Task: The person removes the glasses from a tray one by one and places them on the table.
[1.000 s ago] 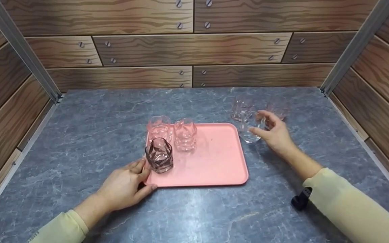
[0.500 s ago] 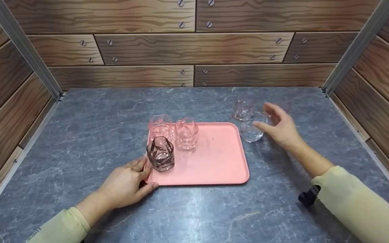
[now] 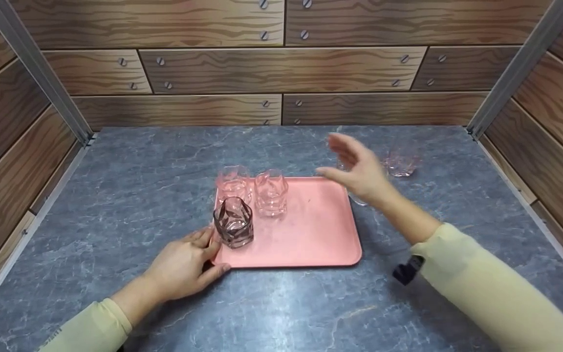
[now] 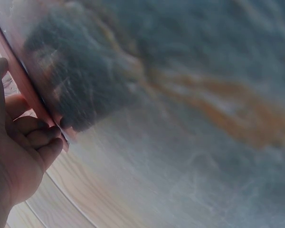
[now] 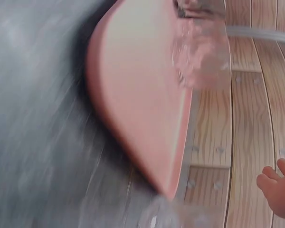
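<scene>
In the head view my left hand (image 3: 179, 269) grips the pink tray (image 3: 311, 234) at its left front corner, thumb at the front edge. The left wrist view shows curled fingers (image 4: 50, 137) at the tray's rim. A smoky dark glass (image 3: 234, 227) stands upright on the tray, close to that hand. Behind it stand two clear glasses, one at the back left (image 3: 232, 181) and one beside it (image 3: 271, 198). My right hand (image 3: 364, 173), fingers apart and holding nothing, hovers over the tray's back right corner. It mostly hides a clear glass (image 3: 359, 200) right of the tray.
A faintly pink clear glass (image 3: 402, 165) stands on the grey marbled table (image 3: 291, 313) at the back right. Another glass behind my right hand is mostly hidden. Wood-patterned walls (image 3: 281, 71) enclose the table at the back and sides.
My right hand has let go of the clear glass right of the tray, drawn back, then moved left and up. That glass stays put. My left hand keeps its grip on the tray.
</scene>
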Demonstrator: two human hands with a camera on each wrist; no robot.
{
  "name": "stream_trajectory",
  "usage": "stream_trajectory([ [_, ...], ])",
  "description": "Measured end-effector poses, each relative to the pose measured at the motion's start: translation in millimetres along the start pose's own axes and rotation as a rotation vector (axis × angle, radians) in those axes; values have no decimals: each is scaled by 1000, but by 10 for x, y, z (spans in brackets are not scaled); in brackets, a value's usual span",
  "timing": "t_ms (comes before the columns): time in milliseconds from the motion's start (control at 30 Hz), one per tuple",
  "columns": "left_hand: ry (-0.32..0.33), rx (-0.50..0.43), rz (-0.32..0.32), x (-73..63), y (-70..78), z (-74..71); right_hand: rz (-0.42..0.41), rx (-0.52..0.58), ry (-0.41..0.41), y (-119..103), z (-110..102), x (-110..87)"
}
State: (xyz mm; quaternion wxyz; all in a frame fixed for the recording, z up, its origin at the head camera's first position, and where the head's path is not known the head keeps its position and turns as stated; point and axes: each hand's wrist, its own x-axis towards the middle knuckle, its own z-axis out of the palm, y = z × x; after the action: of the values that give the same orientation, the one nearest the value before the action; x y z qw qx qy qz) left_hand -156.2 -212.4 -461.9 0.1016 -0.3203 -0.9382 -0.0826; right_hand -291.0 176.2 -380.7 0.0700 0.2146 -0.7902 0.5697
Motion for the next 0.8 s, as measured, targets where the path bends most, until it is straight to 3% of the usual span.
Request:
stream_trajectory([
  [400, 14, 4, 10, 5, 11, -5, 108, -27, -213, 65, 636, 118],
  [800, 11, -5, 6, 1, 4, 4, 174, 32, -304, 253, 917, 130],
])
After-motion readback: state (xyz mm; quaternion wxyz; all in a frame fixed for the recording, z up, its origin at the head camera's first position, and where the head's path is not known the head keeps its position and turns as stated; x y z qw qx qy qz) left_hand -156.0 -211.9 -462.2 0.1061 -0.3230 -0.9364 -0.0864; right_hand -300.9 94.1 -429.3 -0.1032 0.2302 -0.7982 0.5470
